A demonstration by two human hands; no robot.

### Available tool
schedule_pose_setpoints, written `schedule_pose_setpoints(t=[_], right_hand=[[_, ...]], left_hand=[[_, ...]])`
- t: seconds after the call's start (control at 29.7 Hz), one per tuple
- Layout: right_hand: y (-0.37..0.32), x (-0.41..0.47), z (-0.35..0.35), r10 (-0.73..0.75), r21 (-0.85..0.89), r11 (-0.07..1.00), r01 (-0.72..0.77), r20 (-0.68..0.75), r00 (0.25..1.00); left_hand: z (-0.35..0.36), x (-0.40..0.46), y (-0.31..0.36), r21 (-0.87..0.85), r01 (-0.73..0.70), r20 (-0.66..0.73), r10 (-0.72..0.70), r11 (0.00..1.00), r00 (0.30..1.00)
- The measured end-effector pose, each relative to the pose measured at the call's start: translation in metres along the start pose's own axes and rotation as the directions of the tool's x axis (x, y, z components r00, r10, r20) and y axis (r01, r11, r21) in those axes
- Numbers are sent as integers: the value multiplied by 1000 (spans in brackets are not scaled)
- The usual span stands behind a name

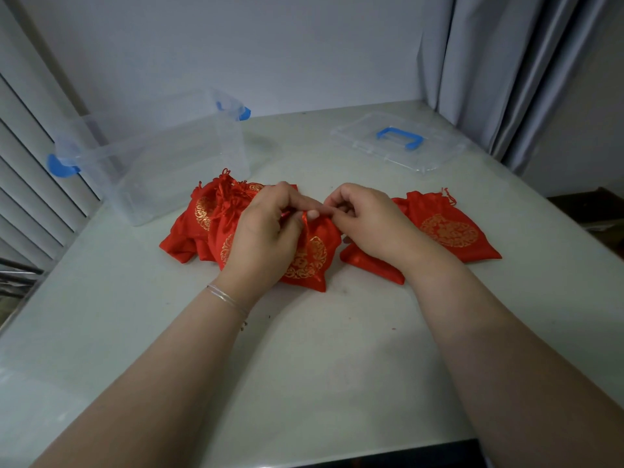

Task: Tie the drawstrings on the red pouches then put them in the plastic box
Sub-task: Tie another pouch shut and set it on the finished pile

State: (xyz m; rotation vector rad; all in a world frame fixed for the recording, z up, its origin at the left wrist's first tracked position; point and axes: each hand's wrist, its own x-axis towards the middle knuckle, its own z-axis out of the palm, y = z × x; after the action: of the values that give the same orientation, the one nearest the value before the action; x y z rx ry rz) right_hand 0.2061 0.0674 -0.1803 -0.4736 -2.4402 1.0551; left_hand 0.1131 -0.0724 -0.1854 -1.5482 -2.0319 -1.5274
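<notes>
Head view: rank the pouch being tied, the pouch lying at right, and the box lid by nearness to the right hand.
From the right hand:
1. Pouch being tied, at its fingertips, to its left.
2. Pouch at right, just beyond the wrist.
3. Box lid, at the table's far right.

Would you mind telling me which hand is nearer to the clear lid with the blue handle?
Right. The right hand is just in front of the lid, slightly left; the left hand is further left, nearer the box.
</notes>
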Motion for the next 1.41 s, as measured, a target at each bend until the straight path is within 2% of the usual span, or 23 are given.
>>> schedule_pose_setpoints(t=[0.1, 0.2, 0.3, 0.4, 0.5, 0.74, 0.94, 1.04, 1.21, 1.34, 1.41], right_hand=[[-4, -1, 4, 71, 253, 964, -78, 39, 997], [-8, 0, 10, 81, 356, 929, -102, 74, 994], [-6, -1, 15, -5, 260, 966, 1, 15, 1000], [-5, -3, 17, -159, 50, 986, 161, -46, 986], [-7, -3, 19, -258, -41, 966, 256, -68, 964], [-10, -5, 20, -249, -55, 967, 247, -33, 968], [-11, -8, 20, -250, -32, 968, 249, -15, 968], [-13, -9, 18, -274, -60, 960, 273, -20, 961], [-13, -8, 17, -356, -124, 928, 351, -21, 934], [-13, -7, 20, -371, -124, 921, 369, 5, 929], [-13, -7, 21, -336, -26, 941, 337, 27, 941]], left_hand=[[-1, 4, 5, -108, 180, -55, -187, 978, 981], [-3, 8, 8, -284, 319, -52, -347, 904, 937], [-5, 10, 5, -445, 458, -4, -513, 770, 858], [-6, 10, 2, -437, 530, 77, -557, 726, 827], [-9, 9, 0, -422, 598, 177, -585, 681, 792], [-17, 11, -2, -368, 767, 371, -674, 526, 639], [-21, 15, -5, -416, 814, 407, -718, 405, 565], [-25, 14, -7, -400, 817, 469, -673, 415, 571], [-35, 14, -9, -318, 799, 572, -569, 510, 591], [-31, 13, -5, -227, 734, 531, -550, 641, 644], [-28, 12, -4, -208, 709, 503, -548, 674, 668]])
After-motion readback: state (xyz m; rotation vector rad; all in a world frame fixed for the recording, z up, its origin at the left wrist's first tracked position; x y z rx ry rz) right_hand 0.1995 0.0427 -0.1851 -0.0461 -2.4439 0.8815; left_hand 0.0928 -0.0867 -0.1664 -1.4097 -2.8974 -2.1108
